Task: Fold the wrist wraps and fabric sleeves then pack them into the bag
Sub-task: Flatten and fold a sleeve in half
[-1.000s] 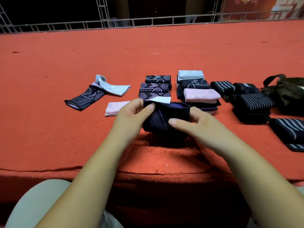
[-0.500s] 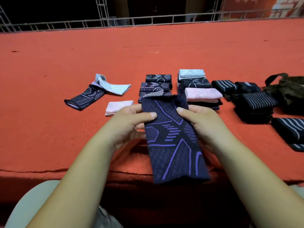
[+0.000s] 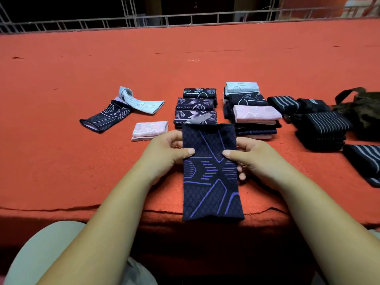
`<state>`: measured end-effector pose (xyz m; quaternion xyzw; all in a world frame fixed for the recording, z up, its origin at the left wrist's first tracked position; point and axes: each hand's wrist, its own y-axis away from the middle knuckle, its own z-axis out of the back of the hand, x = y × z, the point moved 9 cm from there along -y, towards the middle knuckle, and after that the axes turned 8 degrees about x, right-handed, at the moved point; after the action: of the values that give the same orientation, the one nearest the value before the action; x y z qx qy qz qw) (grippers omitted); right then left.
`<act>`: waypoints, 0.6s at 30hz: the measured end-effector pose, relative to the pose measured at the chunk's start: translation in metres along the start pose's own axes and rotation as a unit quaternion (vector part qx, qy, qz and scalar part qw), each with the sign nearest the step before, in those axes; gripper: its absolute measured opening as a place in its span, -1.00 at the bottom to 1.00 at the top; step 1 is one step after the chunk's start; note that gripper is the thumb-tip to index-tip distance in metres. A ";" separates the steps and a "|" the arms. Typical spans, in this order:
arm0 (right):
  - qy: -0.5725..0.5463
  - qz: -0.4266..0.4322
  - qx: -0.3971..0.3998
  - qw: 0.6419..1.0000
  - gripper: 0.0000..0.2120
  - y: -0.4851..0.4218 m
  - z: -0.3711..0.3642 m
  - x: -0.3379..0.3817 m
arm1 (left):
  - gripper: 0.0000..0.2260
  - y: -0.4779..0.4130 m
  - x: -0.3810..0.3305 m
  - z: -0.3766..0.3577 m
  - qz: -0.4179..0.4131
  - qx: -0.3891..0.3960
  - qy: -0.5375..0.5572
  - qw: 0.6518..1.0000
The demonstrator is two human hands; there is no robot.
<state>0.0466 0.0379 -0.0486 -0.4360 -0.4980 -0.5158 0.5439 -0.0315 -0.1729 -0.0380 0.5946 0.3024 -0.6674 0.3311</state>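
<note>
Fabric in hand first: a navy sleeve with purple lines (image 3: 211,173) lies flat and full length near the front edge of the red table (image 3: 61,161), its near end hanging just over that edge. It is not yet folded. The left hand (image 3: 166,155) pinches its left edge, thumb on top and fingers curled beneath; the right hand (image 3: 250,157) pinches the right edge the same way. Both are partly closed on the cloth, neither holds anything else.

Just beyond it, at 12 o'clock, sits a row of folded dark patterned sleeves (image 3: 196,105). At 1 o'clock stands a taller stack of folded sleeves (image 3: 255,114) in pale blue, navy and pink. At 10 o'clock a single folded pink sleeve (image 3: 150,129) lies close to the left hand.

Farther out at 10 o'clock, a black sleeve (image 3: 104,118) and a pale blue sleeve (image 3: 141,103) lie unfolded and overlapping, so they look like work remaining.

At 2 to 3 o'clock are the striped black wrist wraps (image 3: 320,124), most of them apparently rolled or folded. The dark bag (image 3: 364,112) lies at the far right, beyond them; whether anything is inside cannot be told.

By my reading folding is well advanced, with about three sleeves left, and packing has not visibly begun.
</note>
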 end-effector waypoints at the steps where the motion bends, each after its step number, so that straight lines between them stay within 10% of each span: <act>1: -0.016 0.003 0.003 1.000 -0.84 -0.001 0.001 -0.001 | -0.74 -0.001 0.000 0.002 -0.006 -0.003 0.000 1.000; 18: -0.118 -0.027 -0.017 0.992 -0.63 -0.001 0.005 -0.009 | -0.73 0.002 0.010 -0.008 0.029 0.045 0.109 0.993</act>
<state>0.0458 0.0441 -0.0565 -0.4895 -0.5617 -0.4832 0.4597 -0.0255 -0.1684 -0.0492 0.6865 0.2896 -0.6015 0.2883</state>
